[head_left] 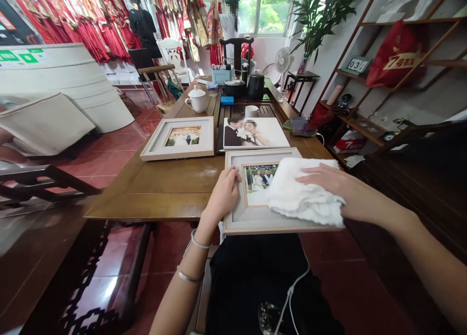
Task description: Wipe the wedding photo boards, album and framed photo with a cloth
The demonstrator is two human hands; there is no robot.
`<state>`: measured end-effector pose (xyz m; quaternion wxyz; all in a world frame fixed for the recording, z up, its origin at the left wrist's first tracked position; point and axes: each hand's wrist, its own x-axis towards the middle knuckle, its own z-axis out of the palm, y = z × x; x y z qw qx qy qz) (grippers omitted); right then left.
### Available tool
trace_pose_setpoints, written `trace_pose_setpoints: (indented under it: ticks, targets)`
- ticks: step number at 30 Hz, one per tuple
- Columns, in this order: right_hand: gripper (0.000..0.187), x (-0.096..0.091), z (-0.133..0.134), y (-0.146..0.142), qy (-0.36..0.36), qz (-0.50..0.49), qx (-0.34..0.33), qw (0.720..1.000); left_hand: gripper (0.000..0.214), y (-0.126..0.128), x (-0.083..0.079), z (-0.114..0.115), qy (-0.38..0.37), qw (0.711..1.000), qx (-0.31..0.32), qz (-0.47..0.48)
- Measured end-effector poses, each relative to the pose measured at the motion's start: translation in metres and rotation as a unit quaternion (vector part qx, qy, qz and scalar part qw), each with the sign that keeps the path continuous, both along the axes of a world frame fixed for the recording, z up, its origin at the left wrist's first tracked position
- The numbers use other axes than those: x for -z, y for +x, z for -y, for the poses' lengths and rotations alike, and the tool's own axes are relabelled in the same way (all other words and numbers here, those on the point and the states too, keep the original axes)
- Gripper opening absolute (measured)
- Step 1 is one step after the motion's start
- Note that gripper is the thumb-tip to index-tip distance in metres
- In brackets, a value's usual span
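A pale wooden picture frame point(237, 218) with a wedding photo lies at the near edge of the brown table point(171, 184), overhanging my lap. My left hand point(222, 196) grips the frame's left side, fingers curled over its border. My right hand point(328, 179) lies flat, fingers stretched, pressing a white cloth point(302, 198) onto the frame's right half. The cloth covers part of the photo.
A second framed photo point(178, 138) and an unframed wedding print point(255, 133) lie farther back. Behind them stand a white teapot point(197, 100), a cup point(251, 111), black kettles and a tea tray. Shelves line the right wall; a person stands by the far window.
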<state>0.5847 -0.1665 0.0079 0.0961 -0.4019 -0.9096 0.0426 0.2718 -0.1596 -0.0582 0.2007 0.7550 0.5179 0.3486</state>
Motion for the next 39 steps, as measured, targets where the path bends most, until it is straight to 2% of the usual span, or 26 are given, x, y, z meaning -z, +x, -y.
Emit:
trace_pose_setpoints:
  ticks: [5,9,12,15,19,23,27,29,33,39]
  targets:
    - [0.046,0.011,-0.041,-0.005,0.100,0.022,0.003,0.995,0.026,0.001,-0.002,0.001,-0.009,1.000,-0.002,-0.004]
    - [0.041,0.014,-0.069,-0.015,0.138,0.028,-0.004,0.990,0.026,0.001,-0.004,0.002,-0.013,1.000,-0.003,-0.006]
    - [0.042,0.019,-0.080,-0.019,0.124,0.015,-0.009,0.992,0.026,0.001,-0.004,0.002,-0.015,1.000,-0.002,-0.009]
    - [0.050,0.024,-0.081,-0.015,0.075,-0.018,-0.026,0.997,0.026,0.001,-0.003,0.002,-0.010,1.000,-0.001,-0.009]
    - [0.055,0.023,-0.063,-0.003,0.012,-0.054,-0.066,0.996,0.026,0.001,-0.001,0.001,-0.009,1.000,-0.005,-0.005]
    - [0.044,0.013,-0.024,0.004,-0.056,-0.091,-0.081,0.991,0.026,0.001,0.001,0.000,-0.004,1.000,-0.005,-0.005]
    - [0.046,0.000,0.018,0.004,-0.171,-0.130,-0.107,0.971,0.027,0.001,0.002,0.000,-0.003,1.000,-0.005,-0.002]
    - [0.040,-0.004,0.031,0.002,-0.193,-0.136,-0.121,0.964,0.027,0.001,0.002,-0.001,0.000,1.000,-0.005,0.001]
    - [0.037,0.001,0.032,-0.003,-0.132,-0.111,-0.116,0.978,0.027,0.000,0.002,-0.001,0.004,1.000,-0.005,0.001]
    - [0.040,0.025,-0.022,-0.007,0.034,-0.076,-0.078,0.993,0.026,0.000,0.001,0.000,0.001,1.000,0.000,-0.007]
